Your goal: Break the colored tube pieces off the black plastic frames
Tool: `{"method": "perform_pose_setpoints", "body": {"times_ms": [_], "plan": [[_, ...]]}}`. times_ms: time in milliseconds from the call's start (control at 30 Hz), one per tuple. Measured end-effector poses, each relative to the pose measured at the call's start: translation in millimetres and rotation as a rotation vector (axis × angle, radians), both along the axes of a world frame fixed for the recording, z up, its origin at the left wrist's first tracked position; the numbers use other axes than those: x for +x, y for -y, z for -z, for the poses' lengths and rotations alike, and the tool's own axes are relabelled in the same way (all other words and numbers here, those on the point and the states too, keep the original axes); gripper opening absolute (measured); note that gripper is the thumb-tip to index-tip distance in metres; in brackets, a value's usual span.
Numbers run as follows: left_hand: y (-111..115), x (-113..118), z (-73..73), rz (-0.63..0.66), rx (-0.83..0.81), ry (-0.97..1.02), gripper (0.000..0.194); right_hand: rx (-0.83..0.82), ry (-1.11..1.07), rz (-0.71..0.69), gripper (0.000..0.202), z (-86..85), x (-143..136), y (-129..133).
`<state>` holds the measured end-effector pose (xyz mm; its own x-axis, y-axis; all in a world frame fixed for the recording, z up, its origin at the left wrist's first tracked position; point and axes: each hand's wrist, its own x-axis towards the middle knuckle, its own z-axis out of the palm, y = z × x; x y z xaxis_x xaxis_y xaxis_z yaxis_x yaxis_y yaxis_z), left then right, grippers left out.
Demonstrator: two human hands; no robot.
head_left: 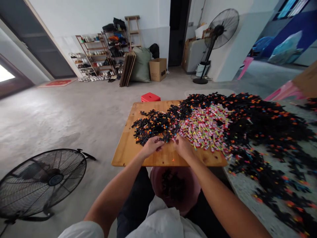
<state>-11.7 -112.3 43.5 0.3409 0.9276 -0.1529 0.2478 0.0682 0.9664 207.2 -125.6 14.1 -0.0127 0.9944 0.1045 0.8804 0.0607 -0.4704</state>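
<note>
My left hand [154,145] is over the front part of the wooden table [126,150], its fingers pinched at the near edge of a pile of small black pieces with orange and blue bits [152,125]. What it holds is too small to tell. My right hand [180,144] is a short way to the right, fingers closed together beside a heap of small pink, white and yellow wrapped pieces [205,127]. Whatever lies in its fingertips is hidden. A tiny orange piece [173,160] lies on the wood near the front edge.
A pink tub [157,185] with black pieces stands between my legs under the table edge. Larger black heaps [267,122] cover the surface at the right. A floor fan [55,179] is at the left, a red stool [150,97] behind the table.
</note>
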Motion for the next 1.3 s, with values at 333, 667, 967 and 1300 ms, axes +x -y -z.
{"method": "perform_pose_setpoints", "body": {"times_ms": [333,667,967,1300], "plan": [[23,7,-8.5,-0.02,0.385,-0.203,0.031,0.265,-0.705,0.203,0.033,-19.5,-15,52],[41,19,-23.8,-0.035,0.193,0.246,0.035,-0.04,-1.119,0.005,0.039,-33.1,-5,71],[44,20,-31.0,0.167,0.085,0.22,0.034,0.004,-1.152,-0.016,0.037,-53.2,-1,65],[45,23,-50.4,0.281,0.306,-0.108,0.029,-0.021,-1.126,-0.063,0.035,-52.9,3,65]]}}
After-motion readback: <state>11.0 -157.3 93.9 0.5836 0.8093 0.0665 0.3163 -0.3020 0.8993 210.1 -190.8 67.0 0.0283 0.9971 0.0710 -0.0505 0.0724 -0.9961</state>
